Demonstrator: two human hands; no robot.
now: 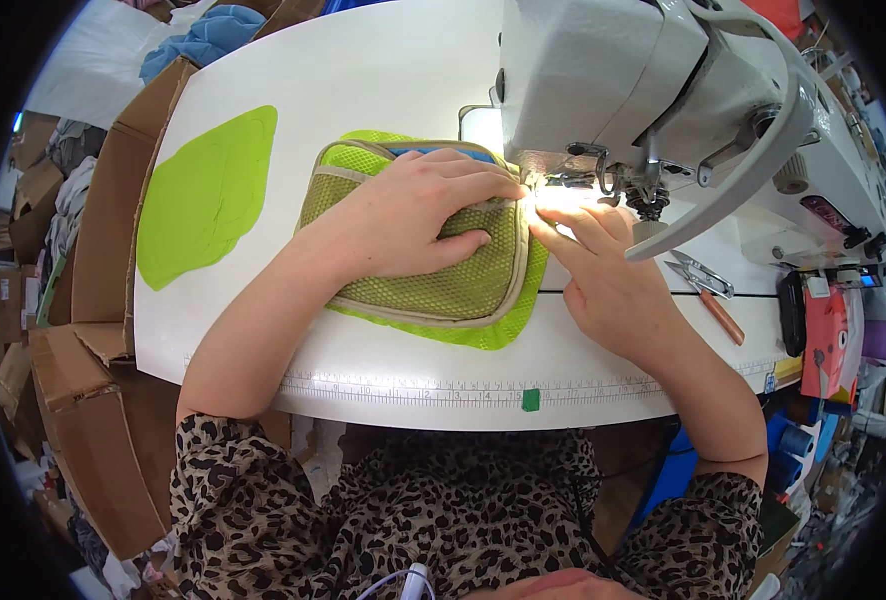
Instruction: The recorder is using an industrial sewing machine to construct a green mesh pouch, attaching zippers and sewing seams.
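A pouch-like sewn piece [438, 282] lies on the white table, with tan-bound edges, olive mesh over it and lime-green fabric [503, 335] showing past its rim. A strip of blue fabric shows at its far edge. My left hand [413, 215] rests flat on the mesh, fingers stretched toward the piece's right edge, thumb apart. Close to the sewing machine's needle area [563, 195], my right hand [613, 275] lies with its fingers extended, fingertips at the bound edge. Bright lamp glare washes out the fingertips and hides the needle.
The sewing machine head [603, 80] overhangs the table at the right. Flat lime-green cut pieces [208, 200] lie at the left. Thread snips [703, 275] and an orange-handled tool [723, 318] sit beyond my right hand. A ruler tape [443, 391] follows the front edge; cardboard boxes [93, 420] stand left.
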